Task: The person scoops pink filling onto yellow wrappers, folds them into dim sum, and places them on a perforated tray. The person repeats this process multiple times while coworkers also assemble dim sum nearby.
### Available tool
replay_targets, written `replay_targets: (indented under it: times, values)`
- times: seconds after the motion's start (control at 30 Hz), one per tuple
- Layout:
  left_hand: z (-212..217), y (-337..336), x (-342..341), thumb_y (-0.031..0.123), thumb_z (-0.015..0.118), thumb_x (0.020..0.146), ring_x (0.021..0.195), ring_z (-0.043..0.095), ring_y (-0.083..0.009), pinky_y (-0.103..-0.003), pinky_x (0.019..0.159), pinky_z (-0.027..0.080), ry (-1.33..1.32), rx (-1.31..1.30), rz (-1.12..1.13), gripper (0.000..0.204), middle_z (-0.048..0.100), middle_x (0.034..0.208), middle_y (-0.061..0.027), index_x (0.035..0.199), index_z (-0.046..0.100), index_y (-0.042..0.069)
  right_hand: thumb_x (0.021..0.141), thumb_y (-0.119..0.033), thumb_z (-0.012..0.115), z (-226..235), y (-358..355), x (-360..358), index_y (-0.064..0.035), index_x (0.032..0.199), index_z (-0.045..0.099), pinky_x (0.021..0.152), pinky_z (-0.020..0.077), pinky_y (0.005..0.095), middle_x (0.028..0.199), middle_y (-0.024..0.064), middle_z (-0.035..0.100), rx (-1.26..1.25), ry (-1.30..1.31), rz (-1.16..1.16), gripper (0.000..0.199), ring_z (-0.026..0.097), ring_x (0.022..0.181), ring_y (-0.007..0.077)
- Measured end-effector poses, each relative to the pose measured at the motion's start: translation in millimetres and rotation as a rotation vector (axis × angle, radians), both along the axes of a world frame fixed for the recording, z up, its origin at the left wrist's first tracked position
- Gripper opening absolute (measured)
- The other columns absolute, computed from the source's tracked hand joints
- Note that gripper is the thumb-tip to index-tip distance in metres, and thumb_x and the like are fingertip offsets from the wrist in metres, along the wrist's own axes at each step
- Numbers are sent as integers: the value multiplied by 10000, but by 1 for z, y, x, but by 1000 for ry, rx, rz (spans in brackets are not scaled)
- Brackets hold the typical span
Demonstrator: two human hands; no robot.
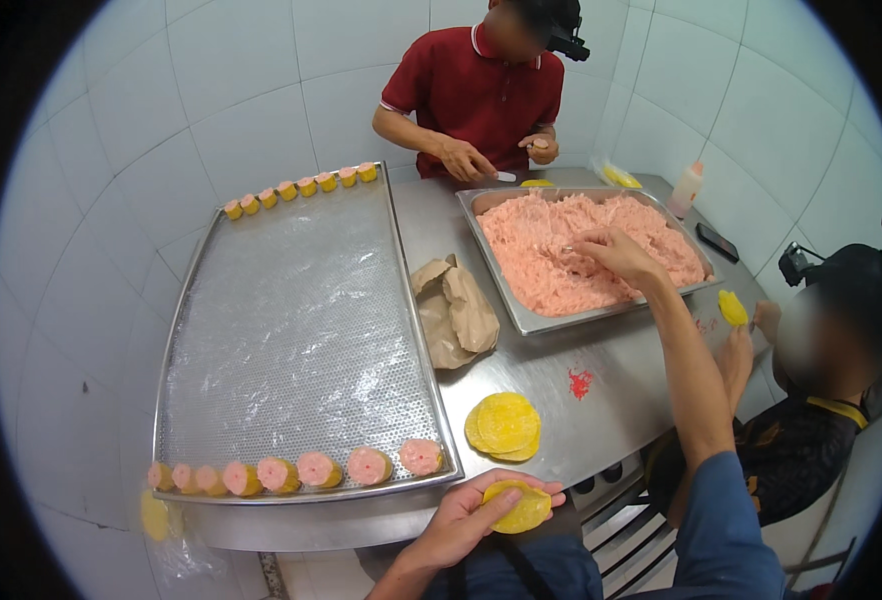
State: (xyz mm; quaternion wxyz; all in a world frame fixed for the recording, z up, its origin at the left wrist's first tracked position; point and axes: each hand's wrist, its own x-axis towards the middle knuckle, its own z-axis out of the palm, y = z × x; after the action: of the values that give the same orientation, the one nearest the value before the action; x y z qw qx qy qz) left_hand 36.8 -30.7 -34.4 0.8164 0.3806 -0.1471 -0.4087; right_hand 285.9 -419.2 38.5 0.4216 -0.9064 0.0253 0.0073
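Observation:
My left hand (pixel 461 522) holds a round yellow dough wrapper (pixel 518 508) near the table's front edge, with the thumb laid over it. My right hand (pixel 616 255) reaches over a steel pan (pixel 541 325) of pink minced filling (pixel 531 260). Its fingers are pinched at the filling's surface around something mostly hidden, with only a small shiny bit showing. A stack of yellow wrappers (pixel 503 425) lies on the table beyond my left hand. Filled dumplings (pixel 369 465), yellow with pink tops, line the near and far edges of a perforated metal tray (pixel 449 440).
A crumpled brown paper bag (pixel 456 315) sits between tray and pan. Red crumbs (pixel 580 383) dot the steel table (pixel 561 430). A bottle (pixel 688 190) and phone (pixel 717 242) stand beyond the pan. Across, a person in red (pixel 471 100) works; another (pixel 811 430) sits right, holding a yellow wrapper.

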Motion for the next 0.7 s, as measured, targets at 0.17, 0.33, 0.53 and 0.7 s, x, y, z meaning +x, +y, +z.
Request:
replay_targets:
  times: [0.17,0.33,0.53,0.7]
  values:
    - [-5,-2,1,129,457,1165,1431,590,-288,-403,1255,405,-21,-40,4,394,607,1525,-208,1507,518,-58,1068,-254,678,27,15,-51,-23,1239,755,533,352,220,745,-77,513,350,11,-21,297,447,622,25]
    - [7,-10,-9,155,441,1175,1453,569,-306,-422,1268,394,34,-25,140,438,573,1558,-214,1556,461,-60,1054,-242,709,37,76,-162,-27,1236,762,531,323,219,753,-83,536,290,-204,-32,288,418,613,27]
    - [37,-11,-36,281,351,1206,1533,471,-324,-464,1291,364,248,-268,404,543,445,1657,-241,1623,353,-66,877,18,763,5,141,-277,-67,1126,823,492,345,275,672,7,526,-17,-575,288,270,497,568,101]
    - [52,-11,-41,515,308,1181,1587,372,-396,-516,1309,329,306,-242,313,743,352,1709,-257,1647,297,-63,711,0,827,-6,152,-306,-141,1200,854,478,357,306,678,1,411,-193,-604,377,510,468,550,133]
